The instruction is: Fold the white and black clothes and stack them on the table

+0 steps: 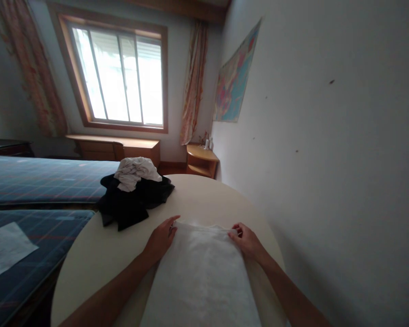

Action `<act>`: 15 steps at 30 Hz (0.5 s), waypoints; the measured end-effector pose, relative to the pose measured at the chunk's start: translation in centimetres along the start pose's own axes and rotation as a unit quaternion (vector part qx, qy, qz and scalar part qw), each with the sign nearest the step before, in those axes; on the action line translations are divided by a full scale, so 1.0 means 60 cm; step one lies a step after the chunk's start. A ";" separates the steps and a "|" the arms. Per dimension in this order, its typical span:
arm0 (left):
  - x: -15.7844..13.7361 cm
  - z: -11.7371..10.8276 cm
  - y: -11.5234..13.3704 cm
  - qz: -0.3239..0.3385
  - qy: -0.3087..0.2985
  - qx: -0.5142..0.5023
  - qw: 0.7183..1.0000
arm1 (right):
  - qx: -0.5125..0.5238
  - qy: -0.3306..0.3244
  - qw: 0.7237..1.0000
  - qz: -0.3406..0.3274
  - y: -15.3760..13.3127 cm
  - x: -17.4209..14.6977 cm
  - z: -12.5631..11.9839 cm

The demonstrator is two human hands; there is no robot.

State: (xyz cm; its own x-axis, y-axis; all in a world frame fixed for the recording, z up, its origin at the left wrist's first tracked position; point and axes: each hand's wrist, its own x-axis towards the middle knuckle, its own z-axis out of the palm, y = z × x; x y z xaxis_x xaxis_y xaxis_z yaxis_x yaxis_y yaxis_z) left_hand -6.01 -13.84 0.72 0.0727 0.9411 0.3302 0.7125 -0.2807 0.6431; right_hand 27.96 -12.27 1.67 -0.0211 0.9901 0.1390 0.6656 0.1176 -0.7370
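Observation:
A white cloth garment (pixel 204 272) lies flat on the round cream table (pixel 88 259), its far edge stretched between my hands; its near end runs out of the picture. At its far left corner is my left hand (pixel 162 238), thumb and fingers closed on the fabric edge. My right hand (pixel 247 240) pinches the far right corner, fingers curled. The exact kind of garment cannot be made out. Beyond my left hand sits a heap of black clothing (pixel 132 204), with a crumpled light grey garment (pixel 136 171) on top.
Two plaid mattresses (pixel 44 179) stand to the left, a white sheet (pixel 7 247) lying on the nearer one. A white wall (pixel 327 181) runs close along the right. At the back are a wooden desk (pixel 139 144) and a corner shelf (pixel 202 154) under the window.

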 end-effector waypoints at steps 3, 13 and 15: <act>-0.003 -0.001 0.000 -0.003 0.003 -0.024 1.000 | 0.022 0.022 0.999 0.017 -0.001 0.002 0.002; 0.006 -0.017 0.007 -0.035 0.007 -0.169 0.985 | 0.030 0.076 0.996 -0.028 -0.038 -0.013 0.003; 0.012 -0.023 0.011 -0.044 0.017 -0.211 0.976 | 0.041 0.090 0.994 -0.036 -0.044 -0.007 0.001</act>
State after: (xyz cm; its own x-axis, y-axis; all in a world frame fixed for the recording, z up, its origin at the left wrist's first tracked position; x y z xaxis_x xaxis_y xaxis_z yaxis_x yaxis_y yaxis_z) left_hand -6.46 -13.59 2.34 -0.0038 0.9601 0.2796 0.3627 -0.2592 0.8952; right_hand 26.19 -12.99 3.52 0.0726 0.9501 0.3035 0.6035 0.2004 -0.7718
